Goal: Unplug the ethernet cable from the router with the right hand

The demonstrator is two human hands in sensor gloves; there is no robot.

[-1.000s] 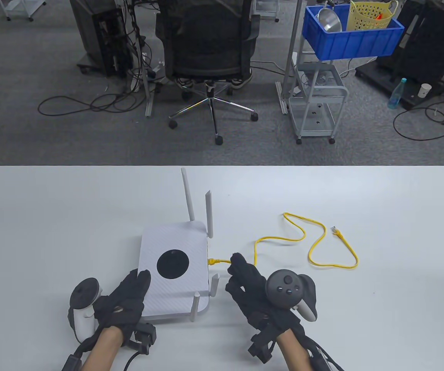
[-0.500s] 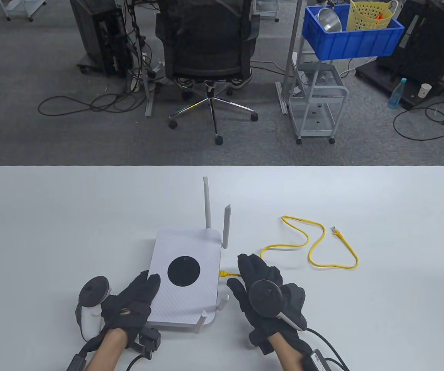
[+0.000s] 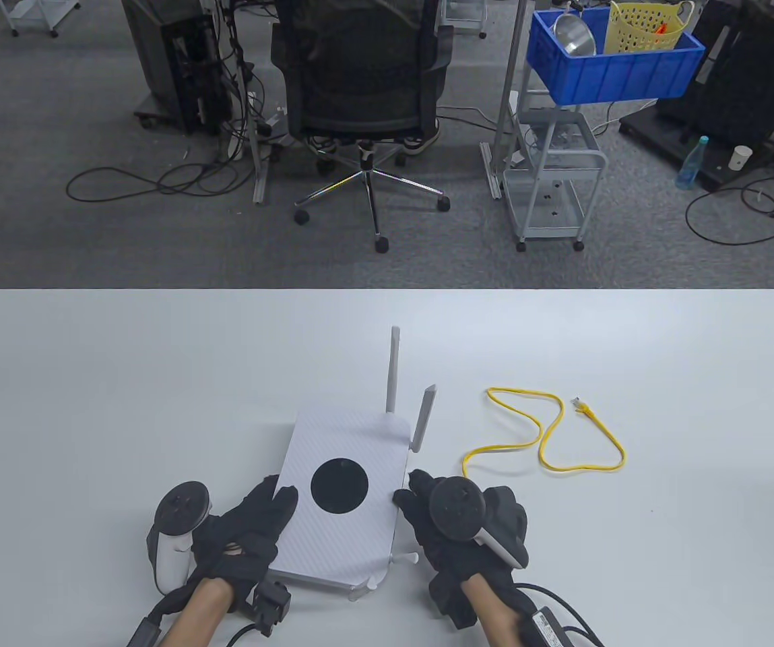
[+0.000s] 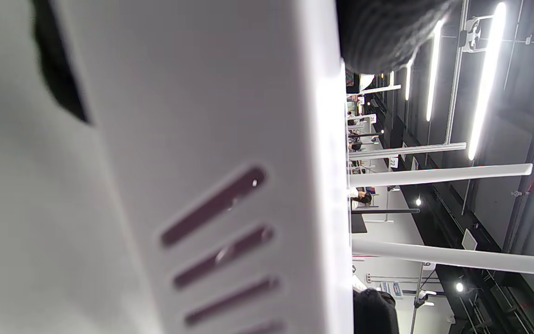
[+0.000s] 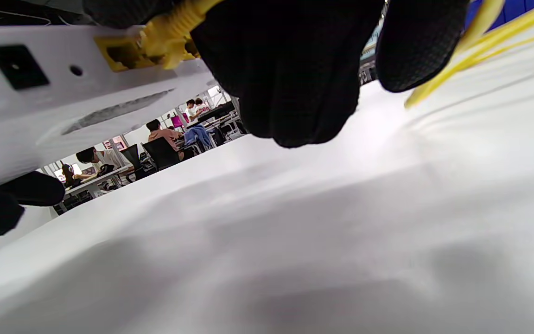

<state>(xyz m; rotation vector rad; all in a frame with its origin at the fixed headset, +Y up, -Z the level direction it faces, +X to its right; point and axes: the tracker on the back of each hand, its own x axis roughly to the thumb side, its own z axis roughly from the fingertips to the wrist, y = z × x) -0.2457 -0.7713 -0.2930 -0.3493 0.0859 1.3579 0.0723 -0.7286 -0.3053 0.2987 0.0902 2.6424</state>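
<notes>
Two hands work the router (image 3: 343, 492): the left hand (image 3: 242, 539) holds its near-left edge, and the right hand (image 3: 454, 526) seems to pinch the yellow plug (image 5: 169, 35), which sits in its port on the router's right side. Press the latch first, then pull straight rightward. Slack cable (image 3: 548, 431) loops on bare worktop (image 3: 696, 472) there, leaving room.

A wide white table with rounded corners (image 3: 124, 377) carries a flat white plastic router with a black circle on top and thin antennas (image 3: 353, 465) near its front edge. A thin yellow ethernet cable (image 3: 548, 438) snakes in loops to the router's right.
</notes>
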